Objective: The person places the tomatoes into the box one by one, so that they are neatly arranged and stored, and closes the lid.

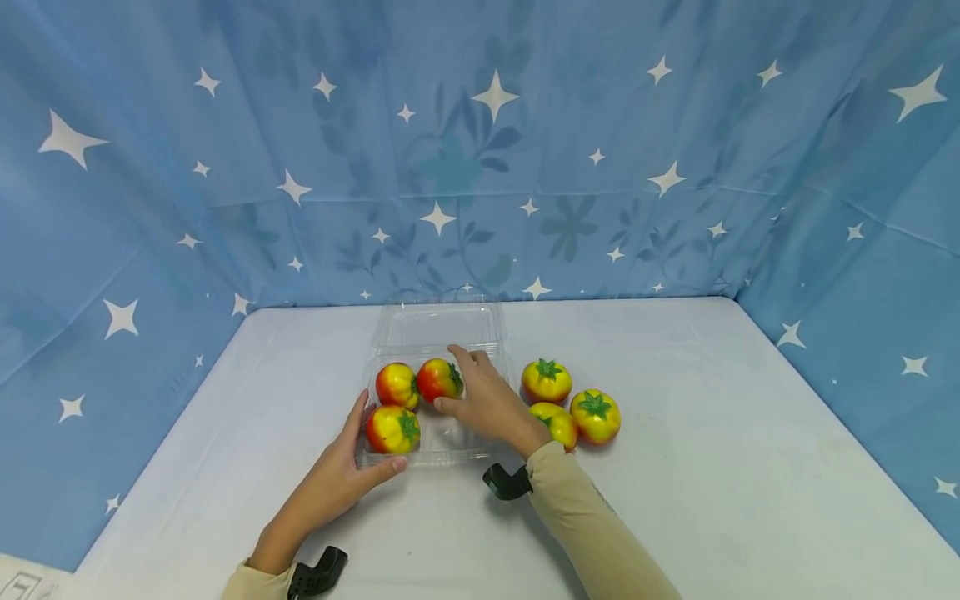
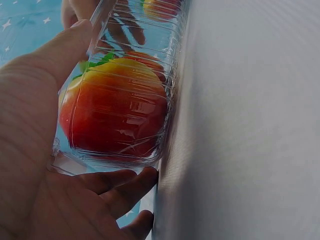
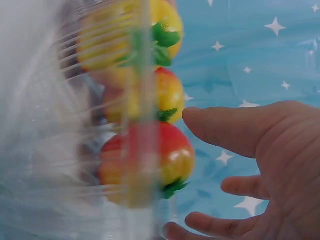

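A clear plastic clamshell box (image 1: 450, 457) lies with its lid raised at the back; three red-and-yellow tomatoes (image 1: 393, 429) with green tops are inside. My left hand (image 1: 341, 475) holds the box at its front left corner, thumb along the front rim and fingers on the left side. In the left wrist view a tomato (image 2: 117, 110) shows through the ribbed wall between thumb and fingers. My right hand (image 1: 487, 400) hovers over the box's right part beside the back right tomato (image 1: 438, 380). In the right wrist view its spread fingers stand apart from the tomatoes (image 3: 172, 155).
Three more tomatoes sit on the white table (image 1: 712, 467) just right of the box, one of them a yellow tomato (image 1: 596, 417) at the far right of the group. A blue curtain (image 1: 570, 150) with white stars hangs behind and at both sides.
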A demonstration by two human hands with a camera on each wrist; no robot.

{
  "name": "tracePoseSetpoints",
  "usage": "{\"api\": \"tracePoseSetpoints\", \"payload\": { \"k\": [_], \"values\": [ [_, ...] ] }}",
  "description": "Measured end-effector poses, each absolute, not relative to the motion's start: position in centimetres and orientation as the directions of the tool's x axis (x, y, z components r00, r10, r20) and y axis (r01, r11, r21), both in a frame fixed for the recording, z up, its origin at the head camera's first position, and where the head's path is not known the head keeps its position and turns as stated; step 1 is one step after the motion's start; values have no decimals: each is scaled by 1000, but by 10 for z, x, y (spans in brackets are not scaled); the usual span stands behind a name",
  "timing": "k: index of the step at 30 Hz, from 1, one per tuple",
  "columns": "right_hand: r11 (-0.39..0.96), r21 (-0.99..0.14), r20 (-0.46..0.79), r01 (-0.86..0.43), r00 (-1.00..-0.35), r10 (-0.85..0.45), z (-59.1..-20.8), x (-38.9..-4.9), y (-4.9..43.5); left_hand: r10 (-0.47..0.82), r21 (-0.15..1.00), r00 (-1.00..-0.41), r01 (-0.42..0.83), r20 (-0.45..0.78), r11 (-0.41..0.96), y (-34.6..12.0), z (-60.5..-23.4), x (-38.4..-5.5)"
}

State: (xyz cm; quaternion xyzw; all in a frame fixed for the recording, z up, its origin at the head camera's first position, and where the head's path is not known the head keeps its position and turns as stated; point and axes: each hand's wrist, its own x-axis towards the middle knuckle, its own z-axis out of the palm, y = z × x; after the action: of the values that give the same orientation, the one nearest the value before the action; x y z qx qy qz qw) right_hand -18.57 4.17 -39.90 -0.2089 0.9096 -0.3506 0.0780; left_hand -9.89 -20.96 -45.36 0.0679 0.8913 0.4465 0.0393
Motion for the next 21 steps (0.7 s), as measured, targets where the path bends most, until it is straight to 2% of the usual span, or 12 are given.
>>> {"api": "tracePoseSetpoints", "payload": {
  "k": [13,21],
  "values": [
    [614,-663,141,-428,-877,-459,-381,-171,70,154,792,-987,66,-36,608,-208,-451,-97],
    [624,-647,181,-438,-883,-433,-373,-167,99,153,802,-987,46,-57,596,-208,-450,-98]
  ]
}}
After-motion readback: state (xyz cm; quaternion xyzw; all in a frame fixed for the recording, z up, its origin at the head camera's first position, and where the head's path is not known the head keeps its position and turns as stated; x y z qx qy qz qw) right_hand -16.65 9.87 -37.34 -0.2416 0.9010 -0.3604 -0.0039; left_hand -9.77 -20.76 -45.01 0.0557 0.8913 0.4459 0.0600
